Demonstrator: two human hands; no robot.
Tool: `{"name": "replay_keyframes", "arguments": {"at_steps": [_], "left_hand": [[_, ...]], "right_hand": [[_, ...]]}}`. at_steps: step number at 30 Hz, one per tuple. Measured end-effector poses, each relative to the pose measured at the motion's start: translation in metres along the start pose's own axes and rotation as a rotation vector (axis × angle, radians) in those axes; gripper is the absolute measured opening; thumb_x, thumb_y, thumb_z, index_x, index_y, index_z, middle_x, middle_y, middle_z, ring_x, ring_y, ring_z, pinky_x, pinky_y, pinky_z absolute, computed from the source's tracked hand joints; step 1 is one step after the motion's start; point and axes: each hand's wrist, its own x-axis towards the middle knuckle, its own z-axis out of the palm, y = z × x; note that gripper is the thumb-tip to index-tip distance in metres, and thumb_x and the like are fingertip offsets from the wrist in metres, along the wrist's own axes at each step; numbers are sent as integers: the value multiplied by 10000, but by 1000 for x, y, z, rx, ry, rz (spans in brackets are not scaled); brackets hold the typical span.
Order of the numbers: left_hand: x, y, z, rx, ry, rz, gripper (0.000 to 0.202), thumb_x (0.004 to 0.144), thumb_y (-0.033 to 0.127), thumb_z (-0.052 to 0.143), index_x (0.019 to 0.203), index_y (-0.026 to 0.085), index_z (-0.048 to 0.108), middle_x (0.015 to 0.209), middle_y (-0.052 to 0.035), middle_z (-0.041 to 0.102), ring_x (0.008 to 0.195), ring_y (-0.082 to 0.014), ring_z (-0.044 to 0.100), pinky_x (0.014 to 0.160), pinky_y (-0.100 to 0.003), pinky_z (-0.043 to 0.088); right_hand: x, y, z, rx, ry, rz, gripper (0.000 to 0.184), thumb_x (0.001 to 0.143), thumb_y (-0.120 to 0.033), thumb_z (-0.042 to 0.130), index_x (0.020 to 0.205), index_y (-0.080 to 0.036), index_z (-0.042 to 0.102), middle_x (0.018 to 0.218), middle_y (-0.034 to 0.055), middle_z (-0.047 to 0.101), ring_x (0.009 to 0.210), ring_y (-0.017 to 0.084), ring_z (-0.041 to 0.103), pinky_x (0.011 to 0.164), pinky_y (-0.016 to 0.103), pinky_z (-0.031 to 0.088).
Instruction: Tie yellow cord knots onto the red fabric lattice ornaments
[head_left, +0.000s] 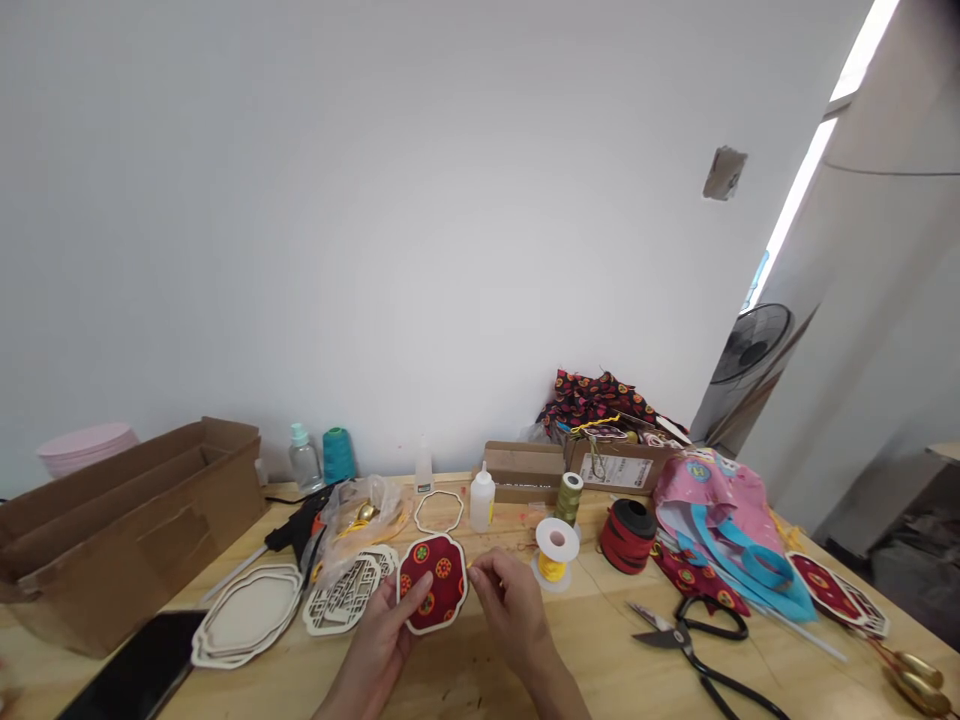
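My left hand (388,625) holds a red patterned fabric piece in a scalloped pale frame (433,582), thumb on its face, tilted up off the wooden table (465,680). My right hand (508,600) is just right of the piece, fingers pinched together at its right edge; I cannot make out what they hold, if anything. A stack of cut-out lattice frames (346,594) lies just left of the left hand.
An empty frame outline (439,511), glue bottle (481,497), thread spools (556,548), a red ribbon roll (628,535), black scissors (694,642), pink and blue fabric (720,520), a cardboard box (112,530), plain frames (247,615), a phone (135,675) and a glue gun (296,530).
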Motion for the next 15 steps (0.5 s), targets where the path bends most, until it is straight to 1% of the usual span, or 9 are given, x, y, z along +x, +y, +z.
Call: {"name": "replay_keyframes", "arguments": {"at_steps": [2,4,6,8,10,12,14,15], "left_hand": [[1,-1,0,-9,9,-8,440,518,26,699,929,131,582,827,-74,703,758,-247,645,631,-311,541],[1,-1,0,-26,24,-32,436,526,22,693,932,133,582,819,-73,705,750,-247,647,623,-310,544],[0,1,0,-49,42,-70,429,544,15,678,942,138,576,813,-69,707,742,-243,650,613,-307,547],[-1,3,0,-63,67,-93,419,563,5,661,949,138,568,800,-67,708,726,-239,654,595,-305,550],[-1,4,-1,-63,70,-103,402,585,8,647,956,135,560,779,-67,710,710,-237,657,575,-305,553],[-1,3,-2,-66,63,-108,383,605,24,639,961,138,553,750,-63,710,697,-231,659,563,-298,552],[1,2,-4,-77,62,-107,346,620,36,633,941,139,555,720,-55,710,678,-216,662,553,-276,550],[1,2,-5,-83,67,-104,321,624,36,630,920,138,558,705,-50,709,664,-207,664,541,-261,547]], "right_hand": [[-1,0,-1,-93,21,-47,192,782,-232,420,634,-165,523,584,-4,514,545,110,439,497,198,298],[-2,2,-2,-158,56,-44,180,783,-218,409,640,-172,510,602,0,524,554,117,453,505,203,295],[1,6,-3,-182,124,4,179,781,-225,406,637,-177,501,612,4,529,567,126,462,516,211,296],[5,9,-6,-124,220,80,186,780,-263,409,639,-179,496,601,2,514,562,130,450,518,217,296],[7,9,-11,47,319,147,221,773,-322,421,612,-180,473,559,-15,462,536,122,417,503,217,294],[3,6,-21,331,385,215,270,766,-375,429,573,-186,432,517,-39,388,483,105,373,459,209,284],[-14,5,-40,659,400,310,287,760,-405,432,566,-195,419,496,-52,353,410,84,331,390,197,252],[-28,5,-52,788,364,355,271,728,-411,477,563,-201,432,485,-52,367,380,81,329,359,196,238]]}}
